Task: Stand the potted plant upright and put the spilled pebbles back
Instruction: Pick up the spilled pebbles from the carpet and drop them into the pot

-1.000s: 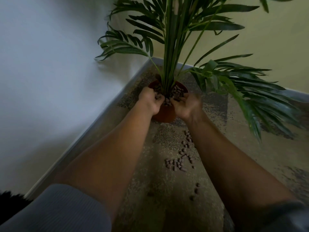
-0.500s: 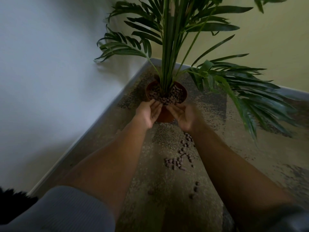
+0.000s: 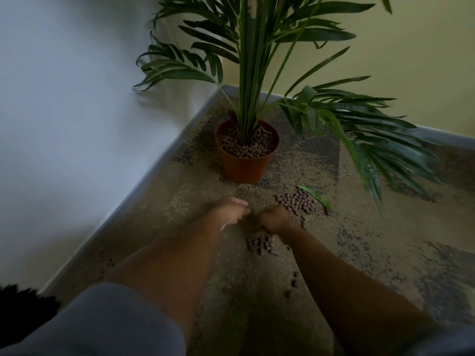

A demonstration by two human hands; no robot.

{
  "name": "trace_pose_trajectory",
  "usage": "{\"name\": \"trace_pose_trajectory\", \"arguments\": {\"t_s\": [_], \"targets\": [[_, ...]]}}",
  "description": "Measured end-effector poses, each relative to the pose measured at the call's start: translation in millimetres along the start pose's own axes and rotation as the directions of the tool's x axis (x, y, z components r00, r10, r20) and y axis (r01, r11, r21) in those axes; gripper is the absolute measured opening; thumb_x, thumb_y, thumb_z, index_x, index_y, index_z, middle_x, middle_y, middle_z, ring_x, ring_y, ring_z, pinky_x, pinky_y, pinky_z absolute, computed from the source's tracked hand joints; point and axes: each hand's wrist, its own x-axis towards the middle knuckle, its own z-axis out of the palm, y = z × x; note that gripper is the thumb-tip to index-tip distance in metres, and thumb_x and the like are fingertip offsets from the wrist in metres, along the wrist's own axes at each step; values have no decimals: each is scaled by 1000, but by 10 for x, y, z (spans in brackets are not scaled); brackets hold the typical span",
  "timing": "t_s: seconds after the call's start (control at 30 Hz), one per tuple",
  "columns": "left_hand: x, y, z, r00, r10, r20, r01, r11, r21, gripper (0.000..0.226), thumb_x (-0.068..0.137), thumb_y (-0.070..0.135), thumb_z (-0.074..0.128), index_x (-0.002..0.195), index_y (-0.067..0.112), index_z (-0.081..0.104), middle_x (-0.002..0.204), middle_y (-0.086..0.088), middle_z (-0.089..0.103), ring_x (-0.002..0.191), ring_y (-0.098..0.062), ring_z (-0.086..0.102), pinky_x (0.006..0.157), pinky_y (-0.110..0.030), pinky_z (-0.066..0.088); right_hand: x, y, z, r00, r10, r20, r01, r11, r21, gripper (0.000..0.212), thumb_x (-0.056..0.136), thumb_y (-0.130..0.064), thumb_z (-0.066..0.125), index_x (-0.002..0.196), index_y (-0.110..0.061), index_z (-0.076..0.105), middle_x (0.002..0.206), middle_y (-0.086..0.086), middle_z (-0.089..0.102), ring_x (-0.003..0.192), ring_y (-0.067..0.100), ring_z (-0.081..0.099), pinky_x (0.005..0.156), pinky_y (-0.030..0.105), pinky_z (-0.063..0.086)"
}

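Observation:
The potted palm stands upright in its orange pot (image 3: 245, 167) near the room's corner, and brown pebbles fill the pot (image 3: 246, 145) to the rim. Spilled pebbles (image 3: 295, 201) lie in a heap on the carpet in front of the pot to the right, with a smaller cluster of pebbles (image 3: 261, 245) nearer me. My left hand (image 3: 231, 210) and my right hand (image 3: 276, 218) are low over the carpet between these heaps, knuckles up and close together. Both are blurred. The left fingers look loosely curved, and the right hand's fingers are tucked under.
A fallen green leaf (image 3: 315, 197) lies beside the larger heap. A few stray pebbles (image 3: 293, 283) dot the carpet nearer me. Long fronds (image 3: 372, 140) hang over the floor on the right. A white wall (image 3: 77, 124) and skirting run along the left.
Both hands have left the pot's rim and come down and back to the carpet by the spilled pebbles. The view has pulled back, and the pot now shows fully.

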Motion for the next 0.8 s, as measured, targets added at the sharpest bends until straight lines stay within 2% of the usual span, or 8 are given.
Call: {"name": "trace_pose_trajectory", "arguments": {"t_s": [0.07, 0.17, 0.27, 0.33, 0.43, 0.57, 0.73, 0.8], "targets": [[33, -102, 58, 999, 30, 41, -36, 984, 173, 37, 87, 9, 69, 122, 17, 63, 126, -5, 63, 113, -21, 58, 96, -32, 48, -77, 60, 56, 992, -126, 24, 125, 908, -400, 33, 96, -41, 46, 106, -16, 66, 104, 6, 66, 97, 21, 61, 79, 32, 48], [29, -228, 162, 989, 3, 151, -63, 915, 398, 49, 77, 3, 76, 120, 20, 61, 124, -6, 62, 112, -24, 58, 102, -42, 47, -153, 153, 134, 963, -218, 158, 269, 789, -552, 34, 90, -45, 55, 118, -27, 63, 112, 0, 65, 105, 20, 56, 86, 32, 45], [14, -309, 243, 978, -1, 208, -117, 825, 553, 63, 67, 5, 85, 122, 22, 59, 121, -5, 63, 109, -25, 60, 98, -43, 50, -169, 259, 207, 963, -191, 190, 269, 678, -684, 48, 84, -43, 64, 130, -37, 54, 128, 4, 49, 118, 29, 41, 91, 37, 40], [11, -349, 285, 976, 22, 217, -152, 780, 607, 63, 63, 5, 87, 117, 23, 60, 116, -4, 65, 103, -25, 63, 92, -43, 54, -177, 297, 248, 974, -178, 140, 225, 698, -680, 53, 82, -41, 68, 132, -38, 51, 130, 5, 42, 119, 30, 36, 90, 39, 42], [-13, -414, 338, 972, 86, 218, -218, 670, 709, 60, 59, 12, 90, 109, 24, 59, 112, -4, 67, 98, -24, 64, 88, -42, 56, -201, 333, 287, 970, -228, 86, 229, 733, -641, 52, 83, -38, 69, 132, -34, 54, 131, 3, 46, 119, 26, 40, 94, 38, 46], [-53, -468, 414, 958, 223, 179, -273, 525, 806, 67, 60, 22, 88, 119, 19, 57, 121, -4, 54, 106, -29, 57, 88, -38, 50, -248, 343, 301, 963, -264, 46, 248, 810, -532, 42, 85, -30, 69, 126, -25, 59, 127, 3, 54, 110, 19, 54, 91, 29, 46], [-77, -496, 502, 943, 289, 168, -305, 541, 784, 42, 81, 17, 70, 122, 15, 59, 126, -10, 57, 112, -29, 57, 100, -42, 47, -293, 309, 302, 977, -211, 13, 198, 892, -405, 32, 86, -19, 64, 118, -16, 62, 111, 3, 60, 98, 17, 58, 72, 21, 41], [-93, -498, 497, 945, 279, 172, -305, 557, 773, 39, 83, 18, 67, 122, 17, 60, 124, -10, 59, 111, -28, 58, 100, -42, 47, -305, 294, 299, 980, -198, -6, 180, 906, -382, 31, 86, -18, 64, 117, -17, 62, 112, 3, 62, 87, 11, 52, 69, 20, 39]]}}
